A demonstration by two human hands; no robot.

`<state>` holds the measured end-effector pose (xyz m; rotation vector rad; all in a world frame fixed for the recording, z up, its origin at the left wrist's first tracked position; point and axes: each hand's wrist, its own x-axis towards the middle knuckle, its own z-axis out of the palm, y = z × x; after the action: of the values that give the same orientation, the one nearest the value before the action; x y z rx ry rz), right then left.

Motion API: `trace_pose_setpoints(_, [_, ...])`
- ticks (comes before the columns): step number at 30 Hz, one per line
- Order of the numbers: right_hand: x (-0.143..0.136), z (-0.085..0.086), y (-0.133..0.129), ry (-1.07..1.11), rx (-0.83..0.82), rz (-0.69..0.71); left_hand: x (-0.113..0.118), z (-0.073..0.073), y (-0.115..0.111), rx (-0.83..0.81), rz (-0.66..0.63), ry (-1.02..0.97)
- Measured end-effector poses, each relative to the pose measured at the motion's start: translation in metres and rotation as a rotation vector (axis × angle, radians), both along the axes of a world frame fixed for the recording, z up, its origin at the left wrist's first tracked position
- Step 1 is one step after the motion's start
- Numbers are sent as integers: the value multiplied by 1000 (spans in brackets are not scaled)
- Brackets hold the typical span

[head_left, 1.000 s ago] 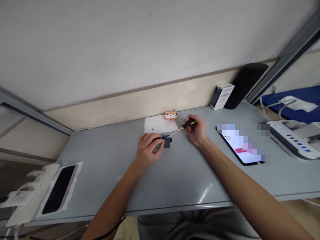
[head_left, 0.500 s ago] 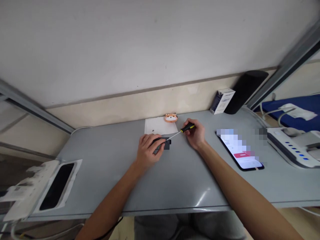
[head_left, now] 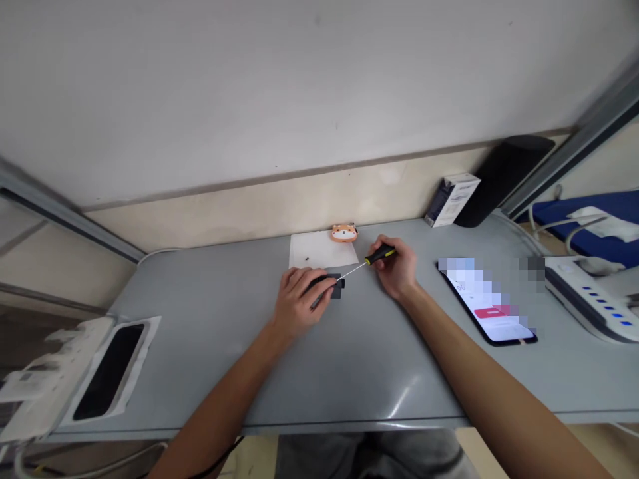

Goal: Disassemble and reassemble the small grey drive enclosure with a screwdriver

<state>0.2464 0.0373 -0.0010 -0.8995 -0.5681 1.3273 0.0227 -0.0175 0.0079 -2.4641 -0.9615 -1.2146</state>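
Note:
My right hand (head_left: 398, 266) is closed round the black and yellow handle of a screwdriver (head_left: 380, 254). The thin shaft slants down to the left, its tip at a small dark box-shaped device (head_left: 337, 290) on the grey table. My left hand (head_left: 302, 296) grips that device from the left, fingers across its top, hiding most of it. Behind the hands lies a white sheet of paper (head_left: 312, 249) with a tiny dark piece (head_left: 306, 259) on it, too small to name. An orange and white animal-face case (head_left: 344, 232) rests at the paper's right edge.
A lit phone (head_left: 492, 313) and a white power strip (head_left: 594, 299) lie to the right. A carton (head_left: 452, 199) and a black cylinder (head_left: 504, 179) stand against the back wall. At left are a dark phone (head_left: 108, 371) on white paper and white plugs (head_left: 44, 372).
The view has shifted slightly. My hands keep the same holds, with the screwdriver tip still at the device; little else differs.

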Motion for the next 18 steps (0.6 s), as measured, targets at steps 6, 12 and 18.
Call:
trace_pose_setpoints(6, [1,0,1,14,-5,5,0,4,-1,40,5,41])
trace_pose_setpoints(12, [-5,-1,1,-135,24,-3,-3,3,-1,51,19,90])
trace_pose_setpoints(18, [-21,-4,-8,-642,220,164,-8,1,5,91,-62,93])
